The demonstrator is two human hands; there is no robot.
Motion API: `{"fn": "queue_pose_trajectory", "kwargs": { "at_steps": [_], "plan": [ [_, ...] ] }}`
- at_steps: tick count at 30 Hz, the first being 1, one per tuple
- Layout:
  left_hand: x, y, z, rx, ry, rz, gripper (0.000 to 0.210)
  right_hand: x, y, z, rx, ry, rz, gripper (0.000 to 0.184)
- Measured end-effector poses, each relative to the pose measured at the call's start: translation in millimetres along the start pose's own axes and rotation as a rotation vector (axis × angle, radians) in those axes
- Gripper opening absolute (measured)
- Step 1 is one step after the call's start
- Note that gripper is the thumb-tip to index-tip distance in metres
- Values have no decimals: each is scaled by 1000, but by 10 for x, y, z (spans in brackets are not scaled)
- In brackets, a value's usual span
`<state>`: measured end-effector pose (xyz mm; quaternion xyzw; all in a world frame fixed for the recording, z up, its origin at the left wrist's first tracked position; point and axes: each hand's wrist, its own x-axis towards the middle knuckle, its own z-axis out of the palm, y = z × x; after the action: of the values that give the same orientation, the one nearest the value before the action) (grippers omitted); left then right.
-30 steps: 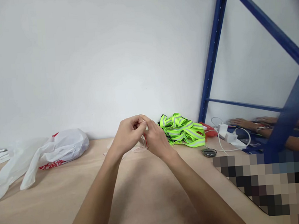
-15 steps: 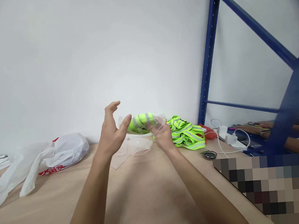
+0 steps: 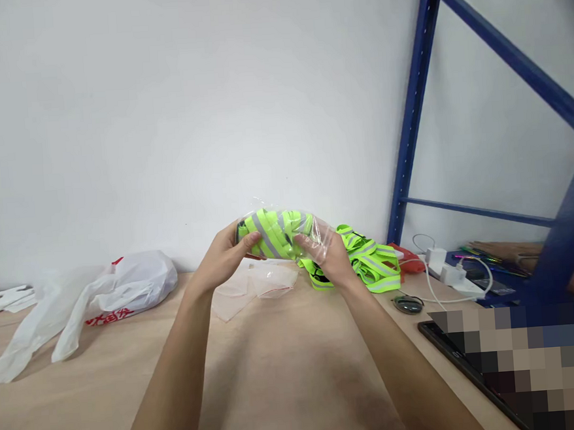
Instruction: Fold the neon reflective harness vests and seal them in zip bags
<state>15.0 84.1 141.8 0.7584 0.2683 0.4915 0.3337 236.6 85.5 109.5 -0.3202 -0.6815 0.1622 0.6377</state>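
White bag, blue frame, apparently a mouse

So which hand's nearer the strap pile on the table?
Right. The right hand partly covers the strap pile in view; the left hand is farther left, across the bagged straps.

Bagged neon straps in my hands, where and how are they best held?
Probably by both ends, coming from left and right at once. The bagged straps form a plump bundle lying crosswise, and loose clear plastic extends past the straps at the right end, so the right hand should press the bundle itself, not just plastic.
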Motion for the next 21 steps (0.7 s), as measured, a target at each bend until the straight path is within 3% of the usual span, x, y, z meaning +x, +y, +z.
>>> {"fn": "queue_pose_trajectory", "kwargs": {
  "at_steps": [2, 5, 12, 21],
  "plan": [
    [1, -9, 6, -43, -32, -9, 52, -3, -51, -7, 180, -105, 46, 45],
    [4, -25, -15, -51, -8, -13, 53, -9, -85, 2, 308, -113, 131, 47],
    [4, -98, -197, -48, 189, -43, 50, 26, 31, -73, 280, 104, 251, 38],
    [71, -191, -169, -67, 403, -69, 49, 33, 0, -34, 202, 94, 209, 28]
  ]
}}
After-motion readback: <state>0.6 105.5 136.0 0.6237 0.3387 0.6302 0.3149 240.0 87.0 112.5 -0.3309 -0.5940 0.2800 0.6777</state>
